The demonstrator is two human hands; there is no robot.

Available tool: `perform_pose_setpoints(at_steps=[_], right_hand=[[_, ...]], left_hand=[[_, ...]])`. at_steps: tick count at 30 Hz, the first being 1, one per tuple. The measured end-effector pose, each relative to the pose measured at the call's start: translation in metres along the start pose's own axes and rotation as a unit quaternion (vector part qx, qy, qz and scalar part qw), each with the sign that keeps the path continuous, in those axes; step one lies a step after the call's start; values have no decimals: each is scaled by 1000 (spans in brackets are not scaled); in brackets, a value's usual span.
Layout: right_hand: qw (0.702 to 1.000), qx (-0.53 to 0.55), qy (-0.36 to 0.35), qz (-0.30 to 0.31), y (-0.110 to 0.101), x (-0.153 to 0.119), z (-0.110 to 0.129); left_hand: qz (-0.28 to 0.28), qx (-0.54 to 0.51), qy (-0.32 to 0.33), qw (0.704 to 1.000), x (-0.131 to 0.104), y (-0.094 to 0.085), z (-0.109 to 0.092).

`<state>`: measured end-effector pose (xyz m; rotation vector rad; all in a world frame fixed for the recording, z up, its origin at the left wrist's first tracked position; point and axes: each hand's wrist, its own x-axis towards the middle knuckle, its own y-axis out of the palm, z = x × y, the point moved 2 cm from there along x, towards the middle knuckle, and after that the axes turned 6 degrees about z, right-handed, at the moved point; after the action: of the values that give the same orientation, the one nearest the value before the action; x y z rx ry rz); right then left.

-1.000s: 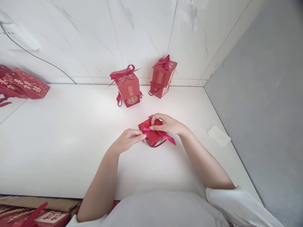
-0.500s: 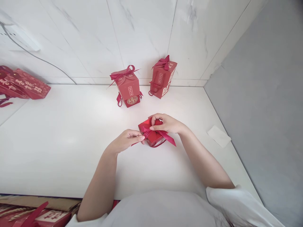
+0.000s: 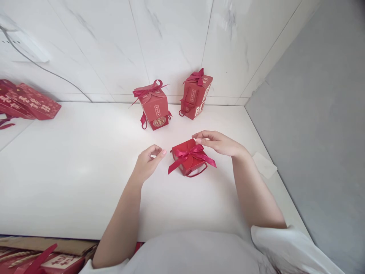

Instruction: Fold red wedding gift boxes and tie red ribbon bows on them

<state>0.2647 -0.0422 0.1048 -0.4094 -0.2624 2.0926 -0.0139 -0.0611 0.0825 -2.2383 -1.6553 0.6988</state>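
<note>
A small red gift box [image 3: 191, 163] sits on the white table, a pink-red ribbon bow [image 3: 190, 153] across its top and a cord handle at its front side. Both ribbon tails hang loose over its edges. To its left, my left hand [image 3: 148, 163] is off the box, thumb and index tip near each other but apart, with nothing held. My right hand [image 3: 218, 142] hovers by the box's back right corner, its fingers spread a little and empty.
Two taller red boxes with bows [image 3: 155, 106] [image 3: 196, 95] stand near the tiled wall. Red printed bags [image 3: 40, 102] lie far left. A white paper [image 3: 264, 165] is at the right edge. An open carton [image 3: 51, 245] with red bags is at the lower left.
Both hands have let go of the ribbon and moved apart, the left to the left and the right to the right. The small box has turned slightly, and its bow now shows fully.
</note>
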Motion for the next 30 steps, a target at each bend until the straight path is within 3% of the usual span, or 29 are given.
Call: perform_pose_setpoints(at_steps=[3, 7, 10, 15, 19, 25, 28, 30], right_hand=[[998, -47, 2, 44, 3, -5, 5], [991, -59, -33, 115, 15, -3, 13], [987, -36, -21, 156, 24, 1, 13], [991, -1, 0, 133, 26, 2, 15], [993, -17, -13, 114, 22, -1, 18], [981, -36, -3, 190, 17, -2, 11], [977, -30, -2, 211, 18, -2, 12], [983, -33, -15, 182, 20, -2, 15]], left_hand=[[-37, -32, 52, 997, 2, 10, -4], [40, -42, 118, 991, -1, 20, -10], [90, -17, 161, 983, -6, 21, -15], [105, -7, 223, 969, -13, 18, -22], [137, 26, 209, 968, -17, 23, -25], [188, 20, 212, 959, -15, 24, -22], [192, -12, 202, 960, -12, 18, -19], [174, -23, 194, 965, -10, 14, -16]])
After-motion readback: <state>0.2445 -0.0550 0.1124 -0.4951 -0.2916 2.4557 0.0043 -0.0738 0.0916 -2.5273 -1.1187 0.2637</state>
